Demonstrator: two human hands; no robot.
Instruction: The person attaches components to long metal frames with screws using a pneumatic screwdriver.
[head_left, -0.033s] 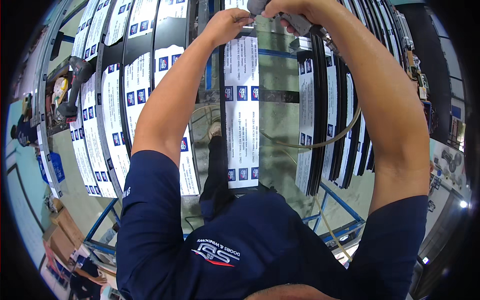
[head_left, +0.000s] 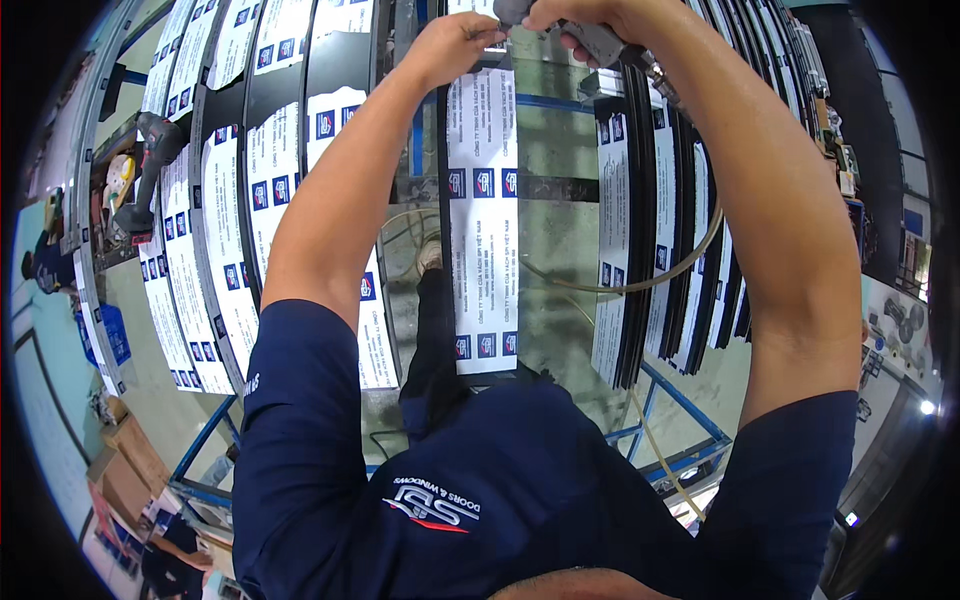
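Your pneumatic hand tool is at the top edge, over the far end of the film-covered profile, your right grip wrapped around it. Your left grip has its fingertips together beside the tool's head; I cannot tell what they pinch. More film-covered profiles flank both sides.

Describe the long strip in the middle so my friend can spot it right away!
Start at the navy shirt at the bottom. Straight above it, a long white strip with blue squares runs up toward the left hand and right hand. Unlike the crowded strips to its left and right, it lies alone, with floor showing on both sides.
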